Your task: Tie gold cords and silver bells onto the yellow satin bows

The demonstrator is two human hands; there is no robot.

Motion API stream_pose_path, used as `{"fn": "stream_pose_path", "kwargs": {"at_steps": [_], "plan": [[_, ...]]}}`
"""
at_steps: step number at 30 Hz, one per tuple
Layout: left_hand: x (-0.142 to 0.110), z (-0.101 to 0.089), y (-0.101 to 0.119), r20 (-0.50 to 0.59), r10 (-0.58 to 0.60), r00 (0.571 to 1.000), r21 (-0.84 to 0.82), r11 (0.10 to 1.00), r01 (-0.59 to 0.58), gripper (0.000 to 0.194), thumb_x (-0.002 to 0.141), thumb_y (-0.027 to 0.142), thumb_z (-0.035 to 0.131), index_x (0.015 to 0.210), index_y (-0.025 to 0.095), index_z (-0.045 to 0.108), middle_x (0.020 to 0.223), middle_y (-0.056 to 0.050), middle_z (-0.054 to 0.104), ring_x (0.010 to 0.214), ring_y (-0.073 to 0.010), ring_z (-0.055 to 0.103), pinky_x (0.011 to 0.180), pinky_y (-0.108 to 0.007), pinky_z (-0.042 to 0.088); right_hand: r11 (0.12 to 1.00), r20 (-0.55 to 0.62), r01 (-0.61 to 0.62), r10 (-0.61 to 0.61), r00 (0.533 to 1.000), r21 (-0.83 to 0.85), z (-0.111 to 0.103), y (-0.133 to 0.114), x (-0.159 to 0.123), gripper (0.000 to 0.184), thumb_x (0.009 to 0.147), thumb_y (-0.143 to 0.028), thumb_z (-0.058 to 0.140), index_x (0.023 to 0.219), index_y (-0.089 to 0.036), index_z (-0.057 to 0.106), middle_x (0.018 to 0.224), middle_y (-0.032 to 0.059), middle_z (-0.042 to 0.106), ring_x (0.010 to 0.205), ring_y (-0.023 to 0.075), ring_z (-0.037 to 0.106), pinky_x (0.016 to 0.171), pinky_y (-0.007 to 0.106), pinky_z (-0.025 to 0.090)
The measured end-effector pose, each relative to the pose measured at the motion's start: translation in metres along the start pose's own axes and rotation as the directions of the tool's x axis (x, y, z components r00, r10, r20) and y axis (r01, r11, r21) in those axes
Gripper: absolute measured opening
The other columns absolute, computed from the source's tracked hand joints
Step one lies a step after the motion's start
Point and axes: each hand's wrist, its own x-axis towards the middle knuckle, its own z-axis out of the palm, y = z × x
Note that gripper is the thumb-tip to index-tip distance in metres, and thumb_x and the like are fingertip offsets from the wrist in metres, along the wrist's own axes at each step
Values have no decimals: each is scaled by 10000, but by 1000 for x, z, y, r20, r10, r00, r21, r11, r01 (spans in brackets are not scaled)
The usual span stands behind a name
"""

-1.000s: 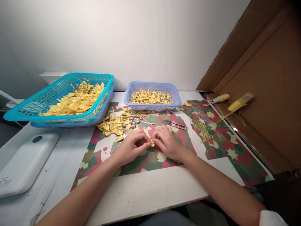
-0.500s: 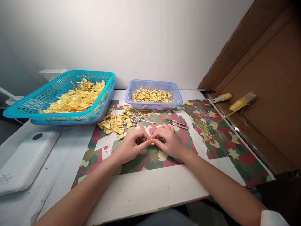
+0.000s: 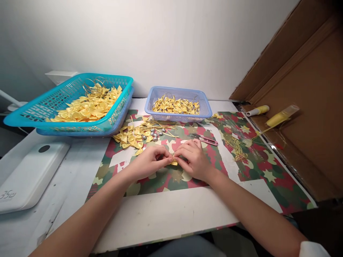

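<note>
Between my fingertips is a small yellow ribbon bow (image 3: pixel 174 163), partly hidden, with a thin gold cord rising from it. My left hand (image 3: pixel 152 160) pinches it from the left, thumb and forefinger together. From the right, my right hand (image 3: pixel 193 159) pinches at the same spot, close to the cord. Just beyond my left hand lie loose yellow bows (image 3: pixel 130 137), several silver bells (image 3: pixel 154 134) and a bundle of gold cords (image 3: pixel 160 125). Pink-handled thread snips (image 3: pixel 206 139) rest behind my right hand.
A turquoise basket (image 3: pixel 40 124) heaped with yellow bows stands at the left, a lilac basket (image 3: pixel 178 117) with finished-looking pieces at the back. A white power bank (image 3: pixel 34 175) lies left. Cord scraps (image 3: pixel 238 151) and yellow thread spools (image 3: pixel 281 116) are right, beside a cardboard wall (image 3: pixel 300 100).
The view has shifted slightly. More of the yellow bow shows below my fingertips; both hands keep their pinch close together.
</note>
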Motion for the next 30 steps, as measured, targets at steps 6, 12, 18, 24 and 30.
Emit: {"fn": "stream_pose_path", "kwargs": {"at_steps": [6, 12, 18, 24, 30], "plan": [[0, 1, 1, -17, -33, 999, -5, 999, 32, 306, 840, 417, 526, 674, 162, 561, 630, 13, 490, 556, -101, 422, 480, -216, 330, 1000, 27, -11, 12, 1000, -17, -1, -1, 1, 182, 934, -234, 473, 803, -232, 600, 882, 4, 711, 890, 185, 546, 868, 396, 268], [2, 5, -2, -37, -61, 997, 12, 998, 61, 266, 846, 370, 483, 690, 171, 564, 635, 22, 479, 563, -107, 421, 494, -220, 318, 997, -32, 45, -47, 998, -64, -2, -2, 2, 173, 931, -210, 475, 799, -226, 585, 854, -11, 710, 847, 176, 541, 857, 396, 271], [5, 6, 3, -35, -78, 996, 9, 997, 78, 285, 832, 358, 479, 613, 175, 490, 583, 28, 416, 539, -104, 376, 482, -228, 263, 996, -10, 21, -23, 1000, -92, 0, -1, 1, 189, 941, -223, 457, 805, -232, 588, 866, -2, 712, 860, 185, 541, 866, 406, 259], [9, 1, 8, 0, -111, 994, 14, 994, 111, 298, 802, 374, 522, 580, 181, 473, 555, 22, 458, 514, -104, 391, 469, -220, 266, 996, 7, -1, 2, 1000, -91, 2, 1, 0, 173, 932, -229, 465, 821, -238, 597, 874, 11, 697, 876, 198, 534, 882, 411, 253], [12, -5, 11, 30, -146, 989, 4, 989, 146, 287, 759, 377, 575, 556, 180, 521, 529, 20, 492, 478, -97, 396, 438, -213, 269, 996, 31, -37, 40, 999, -75, 4, 2, -1, 156, 923, -234, 475, 844, -246, 609, 901, 20, 689, 892, 213, 533, 896, 422, 249]]}}
